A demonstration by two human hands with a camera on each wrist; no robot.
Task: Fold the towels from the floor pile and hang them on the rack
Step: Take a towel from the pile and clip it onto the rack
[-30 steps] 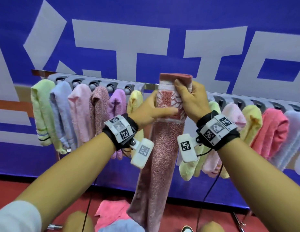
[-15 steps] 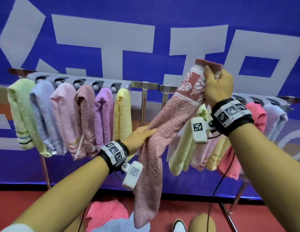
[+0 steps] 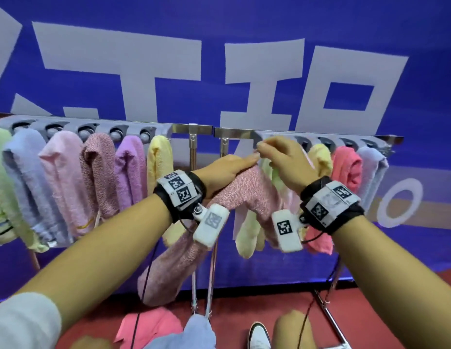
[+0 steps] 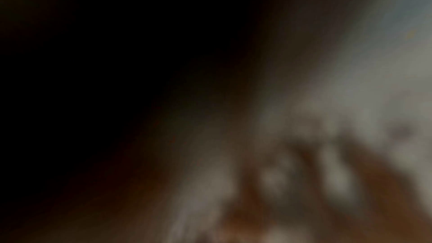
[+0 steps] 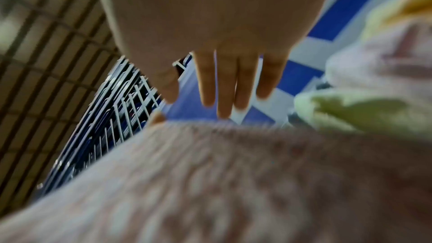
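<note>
Your left hand point(image 3: 225, 170) lies flat, fingers straight, on the mottled pink towel point(image 3: 247, 195) draped at frame centre by the rack point(image 3: 234, 133), its long axis slanting down-left, while your right hand point(image 3: 286, 161) hovers with relaxed fingers.

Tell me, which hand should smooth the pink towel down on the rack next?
Probably the left hand. It already lies flat on the pink towel, right below the rack. The right hand is up by the bar, fingers straight, holding nothing.

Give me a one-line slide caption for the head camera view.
Left hand presses a speckled pink towel against the rack while the right hand reaches beside it.
</note>
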